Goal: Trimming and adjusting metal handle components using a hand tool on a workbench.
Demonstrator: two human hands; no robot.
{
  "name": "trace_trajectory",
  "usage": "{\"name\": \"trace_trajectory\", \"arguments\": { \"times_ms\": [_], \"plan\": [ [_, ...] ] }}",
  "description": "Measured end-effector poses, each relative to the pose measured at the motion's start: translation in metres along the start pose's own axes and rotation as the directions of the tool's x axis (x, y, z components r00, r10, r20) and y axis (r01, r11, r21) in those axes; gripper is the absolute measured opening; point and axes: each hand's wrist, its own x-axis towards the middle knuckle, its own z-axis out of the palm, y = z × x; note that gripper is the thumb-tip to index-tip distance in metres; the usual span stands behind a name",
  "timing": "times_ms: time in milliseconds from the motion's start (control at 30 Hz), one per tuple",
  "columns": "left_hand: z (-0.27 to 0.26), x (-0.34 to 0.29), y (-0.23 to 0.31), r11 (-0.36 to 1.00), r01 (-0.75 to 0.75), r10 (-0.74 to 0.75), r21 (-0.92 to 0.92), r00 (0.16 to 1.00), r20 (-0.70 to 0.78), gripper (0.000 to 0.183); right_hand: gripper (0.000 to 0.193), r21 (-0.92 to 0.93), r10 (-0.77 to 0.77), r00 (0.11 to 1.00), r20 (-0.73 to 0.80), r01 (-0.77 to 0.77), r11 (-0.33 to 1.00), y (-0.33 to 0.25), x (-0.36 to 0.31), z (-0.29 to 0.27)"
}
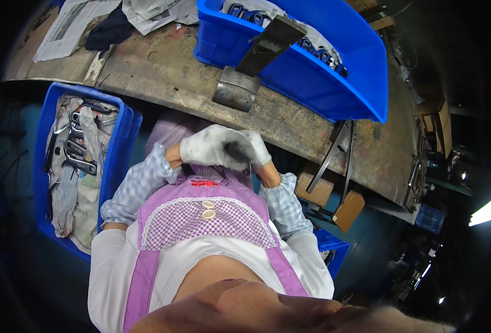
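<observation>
My two hands meet just in front of the bench edge, both in white work gloves. My left hand (207, 146) is closed, its fingers curled toward the right. My right hand (256, 151) is closed against it. A dark patch (236, 151) shows between them; whether it is a held part or soiled glove, I cannot make out. Nearest beyond the hands, a steel block with a curved face (236, 89) sits at the bench edge, with a dark flat metal bar (270, 45) rising from it at a slant.
A large blue bin (323, 91) on the workbench (151, 69) holds several blue-handled tools and paper. At my left, another blue bin (112, 166) holds dark-handled tools among crumpled paper. Newspaper (70, 30) and dark cloth (109, 30) lie far left. Cardboard boxes (348, 211) stand below right.
</observation>
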Motion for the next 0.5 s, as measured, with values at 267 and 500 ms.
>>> {"name": "trace_trajectory", "arguments": {
  "times_ms": [267,500],
  "plan": [
    [0.004,0.000,-0.001,0.945,0.045,0.154,0.325,0.813,-0.562,0.031,0.039,-0.628,-0.632,0.775,0.021,0.502,0.595,-0.033,0.007,0.028],
    [-0.045,-0.021,-0.056,0.950,0.106,-0.307,-0.292,0.180,-0.934,0.024,0.018,-0.259,-0.407,0.788,-0.462,0.319,0.912,-0.106,0.050,0.009]
  ]
}}
